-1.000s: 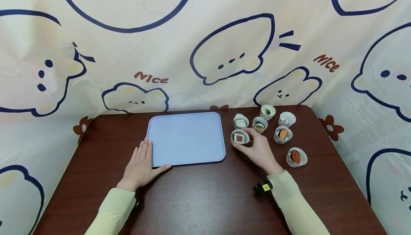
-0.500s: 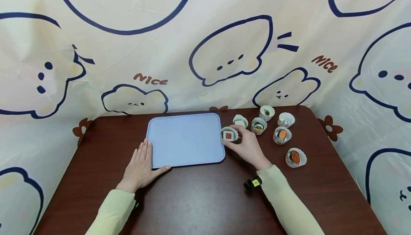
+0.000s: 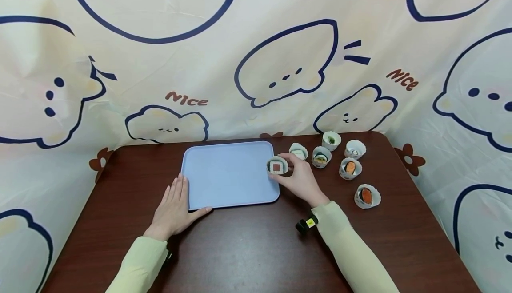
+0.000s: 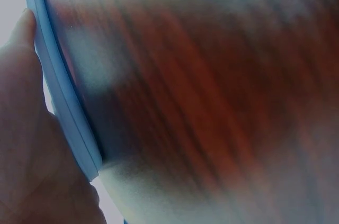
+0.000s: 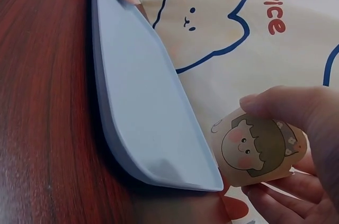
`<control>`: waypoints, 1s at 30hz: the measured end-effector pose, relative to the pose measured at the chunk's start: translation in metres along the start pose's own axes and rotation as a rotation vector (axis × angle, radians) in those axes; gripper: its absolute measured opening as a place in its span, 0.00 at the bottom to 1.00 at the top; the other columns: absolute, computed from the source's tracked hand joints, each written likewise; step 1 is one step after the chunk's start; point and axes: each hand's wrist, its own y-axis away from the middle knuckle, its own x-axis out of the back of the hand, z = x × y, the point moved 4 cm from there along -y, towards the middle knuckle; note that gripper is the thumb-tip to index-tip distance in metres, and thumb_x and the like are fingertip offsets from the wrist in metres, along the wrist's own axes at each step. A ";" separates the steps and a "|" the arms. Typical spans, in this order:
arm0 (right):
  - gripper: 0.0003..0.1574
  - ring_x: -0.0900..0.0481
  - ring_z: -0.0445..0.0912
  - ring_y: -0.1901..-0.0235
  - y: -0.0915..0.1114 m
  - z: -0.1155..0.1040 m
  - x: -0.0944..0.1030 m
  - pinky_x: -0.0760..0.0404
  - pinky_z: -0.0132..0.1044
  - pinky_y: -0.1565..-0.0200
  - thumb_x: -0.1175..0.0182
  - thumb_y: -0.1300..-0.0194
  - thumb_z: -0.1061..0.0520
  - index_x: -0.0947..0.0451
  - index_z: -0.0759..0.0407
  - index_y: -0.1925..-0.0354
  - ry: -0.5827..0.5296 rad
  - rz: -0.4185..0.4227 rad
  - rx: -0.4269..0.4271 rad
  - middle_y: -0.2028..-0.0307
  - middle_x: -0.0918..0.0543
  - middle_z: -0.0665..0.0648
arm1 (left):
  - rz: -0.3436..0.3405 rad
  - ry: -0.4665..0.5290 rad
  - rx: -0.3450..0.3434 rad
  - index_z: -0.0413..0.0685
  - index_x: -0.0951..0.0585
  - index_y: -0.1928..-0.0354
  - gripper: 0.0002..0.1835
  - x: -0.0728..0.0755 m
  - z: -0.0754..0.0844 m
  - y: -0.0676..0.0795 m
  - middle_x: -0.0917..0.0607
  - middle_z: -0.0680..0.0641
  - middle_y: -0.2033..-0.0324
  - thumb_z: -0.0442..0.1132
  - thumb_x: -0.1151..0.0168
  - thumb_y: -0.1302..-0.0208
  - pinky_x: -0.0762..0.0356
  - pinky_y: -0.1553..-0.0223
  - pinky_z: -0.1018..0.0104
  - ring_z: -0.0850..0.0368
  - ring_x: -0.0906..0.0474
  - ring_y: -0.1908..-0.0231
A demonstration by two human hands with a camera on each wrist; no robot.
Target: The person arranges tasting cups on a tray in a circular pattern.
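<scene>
A person's right hand (image 3: 301,181) pinches a printed paper cup (image 5: 257,150) containing a sushi piece (image 3: 276,167) at the right edge of a blue tray (image 3: 226,177) on the dark worktop (image 3: 244,248), while the left hand (image 3: 173,210), fingers straight, rests against the tray's near left corner; six more filled cups (image 3: 322,158) stand to the right.

A pale paper cup (image 5: 259,155), printed with a round cartoon face, is pinched mouth-up in the right hand (image 3: 299,178) — inside sits a white sushi piece (image 3: 276,167) with a red square centre. The light-blue tray (image 3: 228,175), rectangular with rounded corners and low rim, lies between the hands, the left hand (image 3: 171,213) touching its nearest corner.
</scene>
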 end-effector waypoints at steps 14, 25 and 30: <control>0.36 0.15 0.45 0.56 -0.016 -0.001 -0.012 0.16 0.41 0.55 0.21 0.46 0.52 0.22 0.55 0.40 -0.029 -0.021 -0.044 0.52 0.16 0.54 | -0.007 -0.011 0.013 0.24 0.52 0.24 0.69 0.007 0.005 0.001 0.56 0.28 0.23 0.80 0.46 0.42 0.59 0.27 0.40 0.32 0.58 0.24; 0.39 0.15 0.50 0.54 -0.031 -0.001 -0.026 0.15 0.44 0.55 0.21 0.45 0.51 0.23 0.58 0.38 -0.055 -0.038 -0.035 0.50 0.17 0.55 | 0.022 0.010 0.001 0.24 0.51 0.24 0.68 0.006 0.005 0.001 0.54 0.27 0.23 0.79 0.44 0.42 0.59 0.26 0.41 0.32 0.57 0.24; 0.39 0.16 0.51 0.52 -0.038 -0.002 -0.036 0.16 0.45 0.52 0.20 0.46 0.51 0.23 0.58 0.38 -0.052 -0.053 -0.020 0.50 0.17 0.54 | 0.025 0.020 0.003 0.24 0.51 0.24 0.68 0.006 0.005 0.002 0.54 0.28 0.23 0.78 0.43 0.42 0.60 0.26 0.41 0.32 0.57 0.24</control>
